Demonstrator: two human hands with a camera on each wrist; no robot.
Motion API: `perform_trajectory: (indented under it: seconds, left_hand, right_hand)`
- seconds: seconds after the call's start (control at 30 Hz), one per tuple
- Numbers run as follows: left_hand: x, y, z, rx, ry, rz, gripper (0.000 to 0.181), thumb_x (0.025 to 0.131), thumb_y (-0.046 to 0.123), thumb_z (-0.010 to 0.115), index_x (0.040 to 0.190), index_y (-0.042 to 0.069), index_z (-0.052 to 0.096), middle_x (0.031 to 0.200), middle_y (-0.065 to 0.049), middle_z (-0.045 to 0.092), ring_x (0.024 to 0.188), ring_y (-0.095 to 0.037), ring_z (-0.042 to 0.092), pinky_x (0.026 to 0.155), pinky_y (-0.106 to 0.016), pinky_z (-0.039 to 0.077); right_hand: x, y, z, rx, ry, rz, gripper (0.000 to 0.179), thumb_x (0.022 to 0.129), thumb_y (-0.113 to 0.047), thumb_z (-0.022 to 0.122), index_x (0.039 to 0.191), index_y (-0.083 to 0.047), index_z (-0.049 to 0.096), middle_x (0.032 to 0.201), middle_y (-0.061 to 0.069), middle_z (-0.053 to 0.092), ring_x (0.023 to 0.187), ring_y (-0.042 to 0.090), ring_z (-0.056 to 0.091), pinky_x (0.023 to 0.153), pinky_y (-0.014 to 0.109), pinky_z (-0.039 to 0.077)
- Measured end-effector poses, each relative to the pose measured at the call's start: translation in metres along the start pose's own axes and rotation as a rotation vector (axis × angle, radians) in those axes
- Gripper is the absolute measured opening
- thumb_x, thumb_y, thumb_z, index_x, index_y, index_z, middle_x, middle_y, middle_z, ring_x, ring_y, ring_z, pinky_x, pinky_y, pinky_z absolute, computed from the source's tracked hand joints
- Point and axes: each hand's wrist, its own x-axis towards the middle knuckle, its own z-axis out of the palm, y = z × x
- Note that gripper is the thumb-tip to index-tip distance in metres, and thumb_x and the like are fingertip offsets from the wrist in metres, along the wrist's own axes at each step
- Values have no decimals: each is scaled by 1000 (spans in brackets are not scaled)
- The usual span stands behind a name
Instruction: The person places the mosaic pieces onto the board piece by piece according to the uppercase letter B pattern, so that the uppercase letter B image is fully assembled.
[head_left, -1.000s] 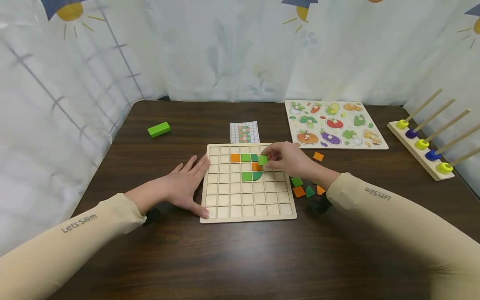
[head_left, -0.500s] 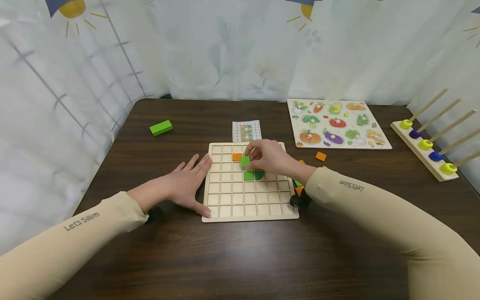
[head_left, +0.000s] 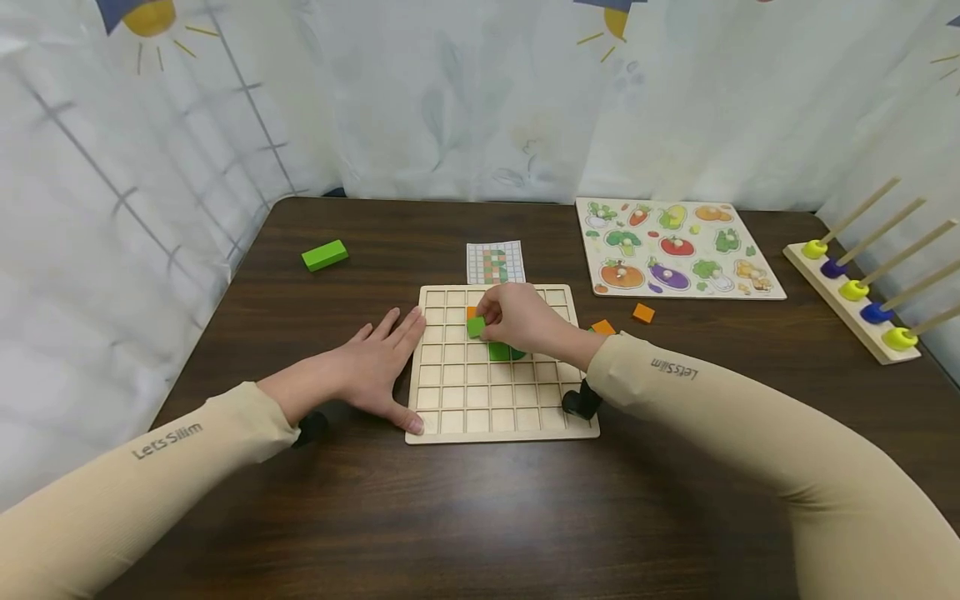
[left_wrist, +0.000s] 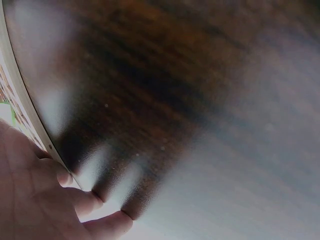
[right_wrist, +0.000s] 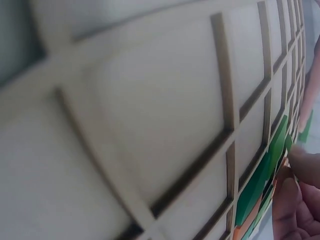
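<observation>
A light wooden grid board (head_left: 454, 398) lies on the dark table. Between thumb and fingers my right hand (head_left: 521, 318) pinches a green square tile (head_left: 476, 327), held at the cell just below an orange tile (head_left: 471, 312). Under that hand, a green square tile (head_left: 498, 351) and a dark green rounded tile (head_left: 517, 354) sit in the grid; other placed tiles are hidden behind it. My left hand (head_left: 375, 373) lies with fingers spread along the board's left edge, thumb on its lower corner. In the right wrist view, tiles (right_wrist: 253, 190) fill cells beside the pinching fingers (right_wrist: 287, 195).
Behind the board lies a printed pattern card (head_left: 496, 263). A vegetable peg puzzle (head_left: 681, 248) and a peg stand with coloured rings (head_left: 851, 300) are at the right. Orange tiles (head_left: 642, 313) lie right of the board, and a green block (head_left: 325, 256) at back left.
My right hand has carried the green square tile leftward over the board, from the right of the placed tiles to below the orange one. The left hand stays at the board's edge.
</observation>
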Motion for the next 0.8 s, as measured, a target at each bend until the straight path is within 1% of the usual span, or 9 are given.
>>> perform_trajectory:
  seconds: [0.13, 0.23, 0.37, 0.47, 0.6, 0.67, 0.73, 0.8]
  left_hand:
    - [0, 0, 1, 3, -1, -3, 144, 71, 80, 74, 163, -2, -3, 172, -21, -10, 157, -51, -2, 119, -74, 14]
    - [-1, 1, 0, 4, 2, -1, 144, 72, 79, 74, 163, -2, -2, 172, -21, -9, 157, -51, -2, 118, -74, 15]
    - [-1, 2, -1, 2, 4, 2, 143, 72, 78, 75, 163, -3, -1, 172, -22, -9, 156, -52, -1, 118, -74, 15]
    - [-1, 2, -1, 0, 6, 2, 143, 72, 78, 75, 163, -3, -1, 172, -22, -9, 157, -51, -1, 119, -74, 14]
    - [-1, 2, -1, -3, 13, 4, 143, 72, 77, 76, 163, -3, 0, 172, -22, -8, 157, -51, -1, 118, -74, 15]
    - [-1, 1, -1, -5, 16, 6, 143, 72, 77, 76, 163, -3, 0, 172, -22, -8, 157, -51, -1, 118, -74, 15]
    - [-1, 1, -1, -4, 15, 6, 143, 72, 78, 76, 163, -3, 0, 172, -22, -8, 157, -51, -1, 118, -74, 15]
    - [-1, 1, 0, -4, 13, 5, 143, 72, 78, 75, 163, -3, -1, 172, -22, -8, 157, -51, -1, 118, -74, 14]
  right_hand:
    - [0, -1, 1, -21, -22, 4, 22, 88, -10, 81, 107, -4, 74, 101, 9, 75, 95, 21, 68, 87, 33, 56]
    - [1, -1, 2, -42, -42, 3, 22, 88, -10, 81, 108, -4, 74, 100, 9, 75, 94, 20, 69, 87, 32, 56]
    - [2, 0, 2, -56, -51, -3, 23, 89, -11, 80, 111, -3, 76, 104, 9, 76, 96, 20, 70, 87, 32, 57]
    - [2, -1, 2, -76, -42, -22, 20, 91, -11, 78, 110, -4, 78, 108, 9, 77, 95, 19, 71, 87, 33, 57]
    - [3, -1, 2, -124, -23, -62, 12, 93, -10, 75, 102, -6, 81, 106, 8, 79, 87, 17, 70, 85, 33, 58]
    - [4, -2, 3, -153, -17, -81, 9, 94, -10, 74, 95, -8, 83, 100, 6, 79, 81, 15, 70, 83, 32, 58]
    - [4, -2, 3, -185, -17, -97, 12, 95, -10, 73, 89, -9, 83, 93, 5, 80, 75, 13, 68, 80, 30, 57]
    - [3, -3, 3, -209, -16, -111, 14, 95, -10, 72, 86, -9, 83, 90, 5, 80, 72, 12, 67, 79, 30, 57]
